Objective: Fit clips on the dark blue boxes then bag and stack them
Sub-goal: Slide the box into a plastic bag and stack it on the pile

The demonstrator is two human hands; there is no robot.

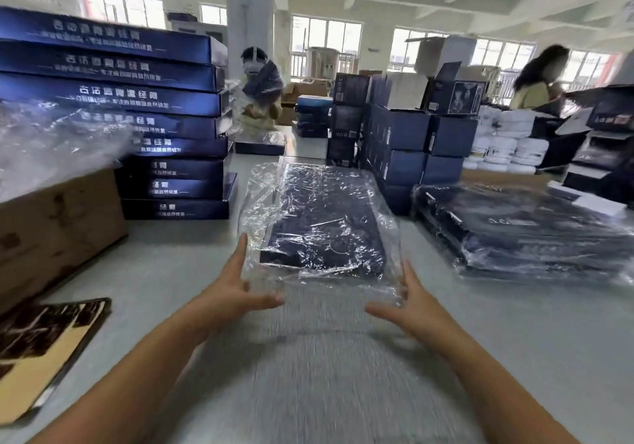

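A dark blue box (322,224) wrapped in a clear plastic bag lies flat on the grey table (343,358) in front of me. My left hand (236,289) touches the bag's near left corner with straight fingers. My right hand (408,303) touches the bag's near right corner, fingers also spread. Neither hand curls round the bag. A pile of bagged dark boxes (525,227) lies to the right. A tall stack of unbagged dark blue boxes (137,114) stands at the left.
A cardboard carton (51,231) topped with clear bags (51,138) sits at far left. Brown and tan printed sheets (44,347) lie near the left table edge. Smaller blue cartons (404,145) stand behind the box. Two other people work in the background.
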